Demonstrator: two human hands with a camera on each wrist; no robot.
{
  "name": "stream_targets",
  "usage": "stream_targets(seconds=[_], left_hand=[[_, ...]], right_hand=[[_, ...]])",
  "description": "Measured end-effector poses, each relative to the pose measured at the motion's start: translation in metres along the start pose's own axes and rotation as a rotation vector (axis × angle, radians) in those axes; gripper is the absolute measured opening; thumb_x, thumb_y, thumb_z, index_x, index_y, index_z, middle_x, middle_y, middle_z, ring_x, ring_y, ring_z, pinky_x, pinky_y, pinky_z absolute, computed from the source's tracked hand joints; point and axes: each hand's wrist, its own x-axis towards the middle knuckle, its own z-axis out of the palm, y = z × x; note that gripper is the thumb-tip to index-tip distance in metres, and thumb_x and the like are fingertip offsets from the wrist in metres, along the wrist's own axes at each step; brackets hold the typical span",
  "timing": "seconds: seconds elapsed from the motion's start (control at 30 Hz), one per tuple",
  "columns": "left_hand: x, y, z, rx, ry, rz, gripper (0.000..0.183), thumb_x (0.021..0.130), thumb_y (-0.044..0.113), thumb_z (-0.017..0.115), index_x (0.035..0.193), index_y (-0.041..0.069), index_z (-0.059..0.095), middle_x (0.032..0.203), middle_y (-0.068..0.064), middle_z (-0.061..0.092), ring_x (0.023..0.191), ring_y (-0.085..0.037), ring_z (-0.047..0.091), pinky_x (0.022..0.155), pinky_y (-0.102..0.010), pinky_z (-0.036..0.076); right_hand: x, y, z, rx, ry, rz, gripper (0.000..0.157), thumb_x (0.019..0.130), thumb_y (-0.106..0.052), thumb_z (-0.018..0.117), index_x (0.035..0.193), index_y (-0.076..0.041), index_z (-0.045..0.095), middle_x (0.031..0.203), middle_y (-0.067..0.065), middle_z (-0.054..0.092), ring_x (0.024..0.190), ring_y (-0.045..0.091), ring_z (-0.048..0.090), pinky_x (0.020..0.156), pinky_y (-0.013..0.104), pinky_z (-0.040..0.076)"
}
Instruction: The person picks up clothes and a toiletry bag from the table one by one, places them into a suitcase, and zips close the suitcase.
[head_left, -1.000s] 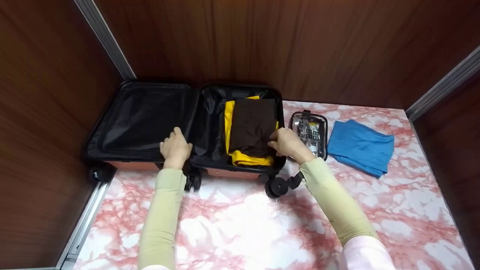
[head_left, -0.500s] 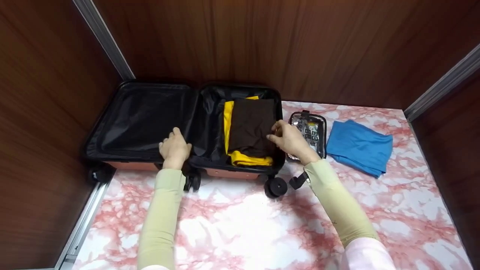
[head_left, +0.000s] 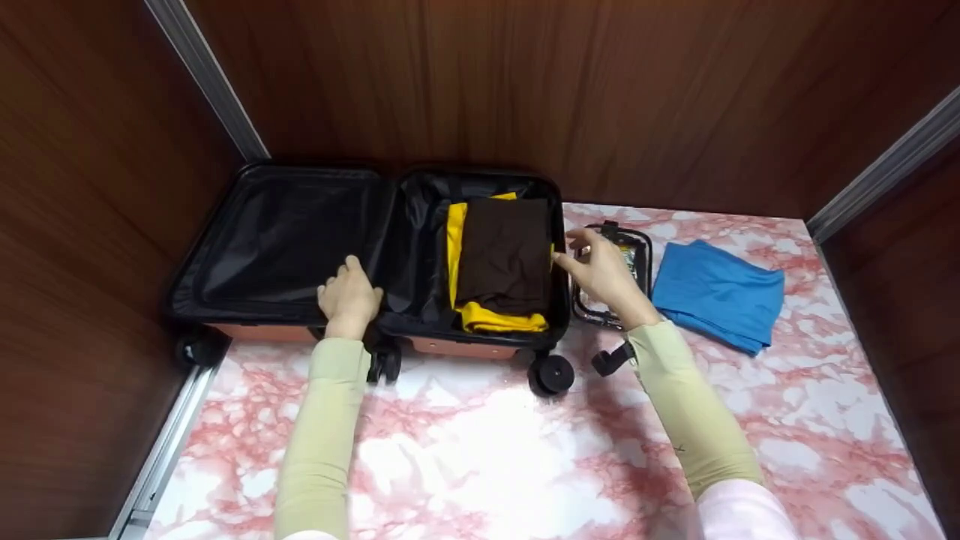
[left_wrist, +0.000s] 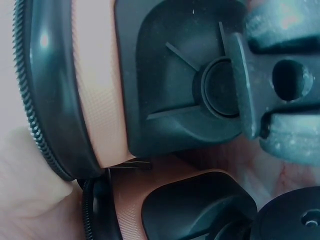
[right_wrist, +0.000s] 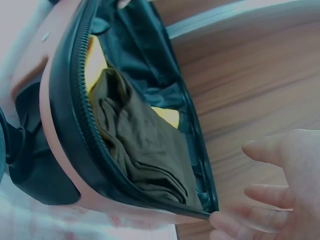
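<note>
An orange suitcase with black lining (head_left: 281,244) lies spread open against the back wall. In its right half sits a folded dark brown garment (head_left: 504,251) on a yellow garment (head_left: 501,321). My left hand (head_left: 350,300) rests on the front rim near the middle; the left wrist view shows its palm (left_wrist: 32,185) at the zipper edge, fingers hidden. Over a clear black-edged travel pouch (head_left: 630,259), beside the suitcase, my right hand (head_left: 606,274) holds nothing, its fingers spread. The right wrist view has that hand (right_wrist: 295,190) beside the suitcase rim (right_wrist: 107,167).
A folded blue garment (head_left: 720,296) lies right of the pouch on the red-and-white marbled surface (head_left: 480,457). Brown wood-grain panels (head_left: 525,97) enclose the back and both sides. A black suitcase wheel (head_left: 553,373) sticks out at the front.
My right hand has let go of the brown garment and moved right, out of the suitcase and over the pouch, its fingers spreading. The left hand stays in place.
</note>
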Motion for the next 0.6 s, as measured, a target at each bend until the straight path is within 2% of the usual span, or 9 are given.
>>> stream_targets(seconds=[0.23,0.43,0.6], left_hand=[[0.001,0.000,0.001,-0.001,0.015,0.004,0.071,0.099,0.027,0.067,0.152,-0.002,0.029,0.147,-0.026,0.047,0.126,-0.047,0.048,0.109,-0.055,0.030],[0.001,-0.001,0.001,0.001,0.006,0.002,0.071,0.099,0.027,0.066,0.152,-0.002,0.028,0.147,-0.026,0.046,0.127,-0.047,0.048,0.108,-0.055,0.030],[0.002,-0.001,0.001,-0.001,0.001,0.000,0.071,0.100,0.027,0.066,0.153,-0.001,0.027,0.147,-0.025,0.046,0.127,-0.047,0.048,0.108,-0.055,0.030]], right_hand=[[0.001,0.007,-0.015,0.039,0.048,0.025,0.055,0.096,-0.024,0.072,0.141,0.001,0.055,0.123,0.021,0.065,0.102,0.034,0.068,0.092,0.047,0.050],[-0.001,0.011,-0.029,0.073,0.109,0.054,0.055,0.097,-0.023,0.070,0.143,0.003,0.052,0.128,0.022,0.062,0.111,0.034,0.063,0.100,0.045,0.046],[-0.003,0.017,-0.040,0.105,0.173,0.099,0.056,0.097,-0.025,0.070,0.142,0.002,0.052,0.130,0.023,0.063,0.115,0.035,0.063,0.101,0.045,0.046]])
